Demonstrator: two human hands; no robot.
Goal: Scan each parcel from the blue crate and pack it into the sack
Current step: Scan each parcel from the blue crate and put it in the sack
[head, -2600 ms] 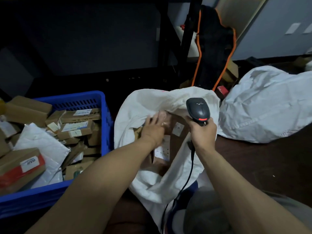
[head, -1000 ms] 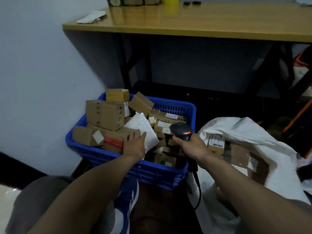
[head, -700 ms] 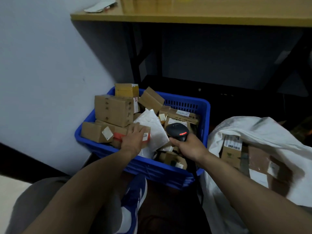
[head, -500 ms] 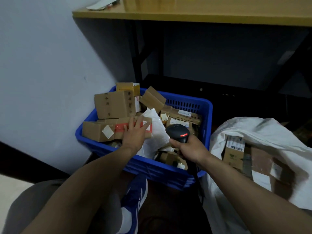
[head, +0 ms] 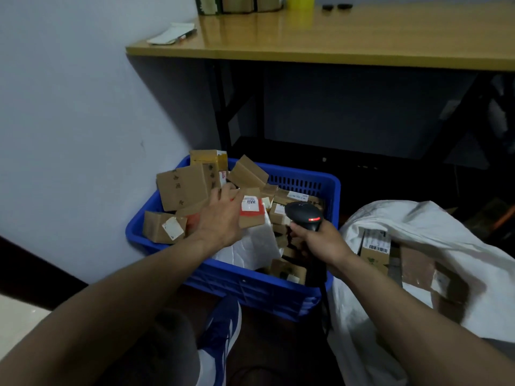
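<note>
A blue crate point(head: 242, 282) on the floor holds several brown cardboard parcels and a white padded envelope point(head: 256, 246). My left hand point(head: 220, 218) grips a long brown parcel with red tape and a white label point(head: 250, 208), lifted and tilted above the pile. My right hand point(head: 320, 240) holds a black barcode scanner point(head: 303, 214) with a red light, its head close to the right of that parcel. The white sack point(head: 432, 227) lies open at the right, with several parcels point(head: 374, 246) inside.
A wooden table point(head: 334, 37) stands above and behind the crate, with black legs beneath. A pale wall is at the left. My blue shoe point(head: 223, 327) is just in front of the crate. The scanner cable hangs between crate and sack.
My left hand has pulled the red-taped parcel up out of the pile and swung its labelled end to the right, toward the scanner. My right hand stayed beside the crate with the scanner.
</note>
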